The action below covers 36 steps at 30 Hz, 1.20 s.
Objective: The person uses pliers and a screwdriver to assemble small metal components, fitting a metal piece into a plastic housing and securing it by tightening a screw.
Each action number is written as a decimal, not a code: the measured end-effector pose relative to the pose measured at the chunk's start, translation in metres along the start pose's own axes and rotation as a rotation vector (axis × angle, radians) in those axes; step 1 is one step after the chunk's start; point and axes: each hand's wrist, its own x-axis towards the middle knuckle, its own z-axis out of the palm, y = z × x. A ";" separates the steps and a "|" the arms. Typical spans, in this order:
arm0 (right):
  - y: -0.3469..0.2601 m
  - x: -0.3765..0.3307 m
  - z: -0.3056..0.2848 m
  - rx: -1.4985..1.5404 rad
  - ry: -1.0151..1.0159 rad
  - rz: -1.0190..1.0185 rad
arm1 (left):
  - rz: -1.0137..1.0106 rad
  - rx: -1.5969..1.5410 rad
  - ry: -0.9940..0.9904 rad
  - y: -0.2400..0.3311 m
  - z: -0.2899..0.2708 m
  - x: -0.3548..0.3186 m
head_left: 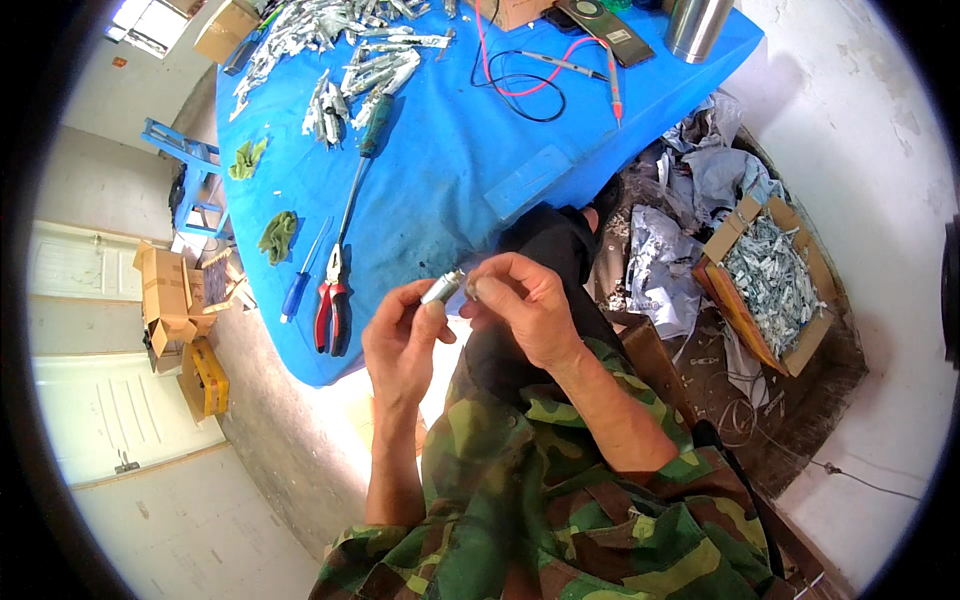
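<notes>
My left hand (402, 335) grips a small silvery cylinder (441, 288) between thumb and fingers, held tilted over my lap at the table's near edge. Close against its upper end, my right hand (527, 308) is closed in a pinch. Whatever lies between those fingertips is too small to make out. On the blue-covered table (430, 190), left of my hands, lie pliers (332, 312) with red and black handles and a blue-handled screwdriver (296, 292). A long screwdriver (375, 128) with a dark green handle reaches up beyond the pliers.
Silvery-grey strip-like pieces (300, 40) are heaped at the table's far left. Two green cloths (278, 237) lie at left. Test probes (562, 64) with red and black leads and a steel flask (697, 30) are far right. A cardboard box (722, 232) of similar pieces stands right.
</notes>
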 end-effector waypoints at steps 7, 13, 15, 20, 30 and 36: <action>-0.011 0.002 -0.005 0.064 0.025 0.068 | -0.070 -0.232 -0.009 -0.005 -0.003 0.002; -0.011 0.003 -0.018 0.012 0.076 0.150 | -0.228 -0.445 -0.041 -0.012 -0.004 0.003; -0.014 0.000 -0.024 -0.026 0.110 0.160 | -0.237 -0.443 -0.054 -0.014 -0.003 0.003; -0.019 -0.009 -0.054 -0.054 0.251 0.164 | -0.296 -0.400 -0.015 -0.026 -0.008 0.004; -0.035 -0.029 -0.145 0.184 0.705 -0.052 | -0.225 -0.406 -0.004 -0.048 -0.011 0.013; -0.090 -0.094 -0.280 0.348 0.966 -0.801 | -0.210 -0.414 -0.017 -0.046 -0.010 0.016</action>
